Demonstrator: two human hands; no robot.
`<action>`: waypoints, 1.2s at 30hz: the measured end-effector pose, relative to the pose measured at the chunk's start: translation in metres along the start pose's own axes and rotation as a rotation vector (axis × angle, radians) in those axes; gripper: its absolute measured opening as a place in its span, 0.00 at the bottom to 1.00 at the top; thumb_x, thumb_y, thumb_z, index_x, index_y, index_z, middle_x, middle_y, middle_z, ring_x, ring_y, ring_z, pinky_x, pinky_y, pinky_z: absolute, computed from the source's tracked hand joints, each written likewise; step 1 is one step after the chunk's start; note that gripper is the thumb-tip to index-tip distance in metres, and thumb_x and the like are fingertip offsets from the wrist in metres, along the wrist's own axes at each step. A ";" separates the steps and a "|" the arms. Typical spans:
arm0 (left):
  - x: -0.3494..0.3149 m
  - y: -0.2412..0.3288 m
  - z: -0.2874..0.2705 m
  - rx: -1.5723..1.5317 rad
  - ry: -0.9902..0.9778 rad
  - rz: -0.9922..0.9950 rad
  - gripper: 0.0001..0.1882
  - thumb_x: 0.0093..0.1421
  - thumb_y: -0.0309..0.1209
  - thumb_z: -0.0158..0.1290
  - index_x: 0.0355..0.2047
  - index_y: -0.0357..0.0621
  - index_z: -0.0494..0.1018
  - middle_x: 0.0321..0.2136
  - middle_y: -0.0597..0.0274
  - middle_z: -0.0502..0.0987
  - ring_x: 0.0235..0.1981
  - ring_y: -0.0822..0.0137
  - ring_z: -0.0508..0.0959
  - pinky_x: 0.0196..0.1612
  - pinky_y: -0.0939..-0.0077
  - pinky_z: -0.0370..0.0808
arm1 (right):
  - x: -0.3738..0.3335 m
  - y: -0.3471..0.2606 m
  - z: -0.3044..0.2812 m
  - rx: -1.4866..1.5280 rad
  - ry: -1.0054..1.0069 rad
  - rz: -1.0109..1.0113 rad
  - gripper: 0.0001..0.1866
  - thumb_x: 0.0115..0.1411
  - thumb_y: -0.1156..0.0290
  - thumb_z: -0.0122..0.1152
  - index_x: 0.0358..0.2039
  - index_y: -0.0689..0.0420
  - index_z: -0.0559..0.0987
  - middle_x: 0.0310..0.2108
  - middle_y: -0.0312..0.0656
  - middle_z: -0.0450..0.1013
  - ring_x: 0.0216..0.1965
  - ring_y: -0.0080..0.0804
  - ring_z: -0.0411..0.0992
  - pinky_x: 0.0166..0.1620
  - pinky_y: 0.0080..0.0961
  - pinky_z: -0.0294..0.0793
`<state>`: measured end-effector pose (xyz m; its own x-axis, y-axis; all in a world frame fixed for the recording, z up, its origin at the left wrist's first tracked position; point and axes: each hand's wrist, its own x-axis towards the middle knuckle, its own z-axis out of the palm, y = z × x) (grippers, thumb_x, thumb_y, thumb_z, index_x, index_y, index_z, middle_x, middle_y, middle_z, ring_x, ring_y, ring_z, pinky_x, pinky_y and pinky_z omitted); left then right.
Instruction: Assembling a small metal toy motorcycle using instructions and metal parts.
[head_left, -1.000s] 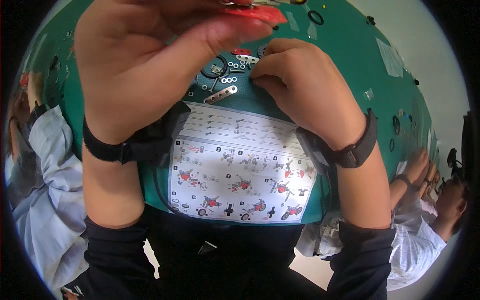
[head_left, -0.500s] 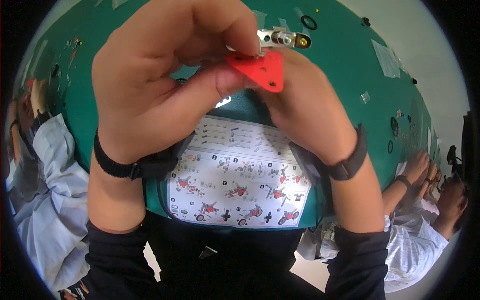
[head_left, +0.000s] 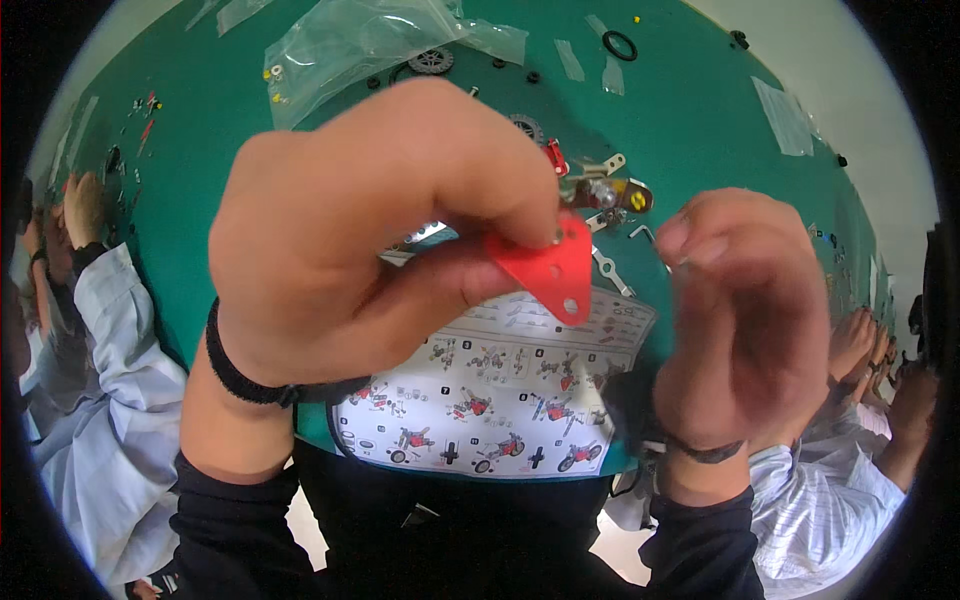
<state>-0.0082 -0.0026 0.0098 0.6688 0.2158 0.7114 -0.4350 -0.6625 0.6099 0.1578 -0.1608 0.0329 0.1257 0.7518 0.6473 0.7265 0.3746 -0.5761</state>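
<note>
My left hand [head_left: 400, 240] pinches a red triangular plate [head_left: 560, 272] with holes between thumb and forefinger. A metal strip [head_left: 610, 193] with a yellow spot at its end sits against the plate's upper edge, apparently joined to it. To the right, my right hand [head_left: 745, 310] is apart from the plate, blurred, its thumb and fingers pressed together. Whether anything small is in them is hidden. Beside those fingertips shows a small L-shaped hex key [head_left: 641, 233]; I cannot tell if it lies on the table. Below, a printed instruction sheet [head_left: 480, 400] lies partly covered by my wrists.
On the green table [head_left: 690, 120] beyond my hands are a clear plastic bag [head_left: 345, 50], a wheel [head_left: 431, 61], a black ring [head_left: 619, 45] and a perforated metal link [head_left: 610, 270]. Other people's hands [head_left: 85, 205] work at the left and right edges, among scattered small parts.
My right hand has come away from the red plate, moving right and nearer to me. My left hand has shifted slightly right and down with the plate, uncovering the bag and parts beyond.
</note>
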 end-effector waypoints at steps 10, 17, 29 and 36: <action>-0.004 0.009 0.007 0.110 -0.096 -0.088 0.09 0.49 0.17 0.62 0.29 0.38 0.74 0.27 0.54 0.79 0.30 0.57 0.83 0.34 0.70 0.79 | 0.000 -0.001 0.009 -0.080 -0.068 -0.007 0.13 0.44 0.86 0.66 0.33 0.63 0.78 0.33 0.42 0.66 0.31 0.28 0.64 0.35 0.20 0.62; -0.007 0.008 0.010 0.120 -0.078 -0.088 0.09 0.48 0.15 0.61 0.29 0.39 0.75 0.29 0.51 0.81 0.28 0.58 0.83 0.33 0.70 0.79 | 0.001 -0.003 0.005 -0.090 -0.127 0.027 0.13 0.43 0.84 0.68 0.31 0.63 0.79 0.32 0.41 0.65 0.31 0.27 0.63 0.34 0.19 0.61; -0.009 0.007 0.014 0.061 -0.040 -0.104 0.10 0.49 0.16 0.64 0.29 0.37 0.73 0.28 0.53 0.78 0.30 0.58 0.84 0.35 0.69 0.80 | -0.014 0.007 0.009 -0.020 -0.101 0.069 0.14 0.41 0.86 0.65 0.31 0.64 0.79 0.33 0.42 0.66 0.33 0.28 0.64 0.36 0.20 0.62; -0.004 0.004 0.010 0.030 -0.103 -0.085 0.11 0.48 0.14 0.62 0.30 0.35 0.73 0.27 0.55 0.77 0.31 0.58 0.84 0.37 0.69 0.81 | -0.010 -0.006 0.026 0.081 0.105 0.137 0.12 0.44 0.85 0.65 0.32 0.64 0.79 0.33 0.43 0.66 0.33 0.29 0.64 0.37 0.20 0.62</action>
<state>-0.0072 -0.0135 0.0060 0.7614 0.1981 0.6173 -0.3573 -0.6662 0.6546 0.1349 -0.1563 0.0165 0.2926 0.7392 0.6067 0.6414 0.3188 -0.6978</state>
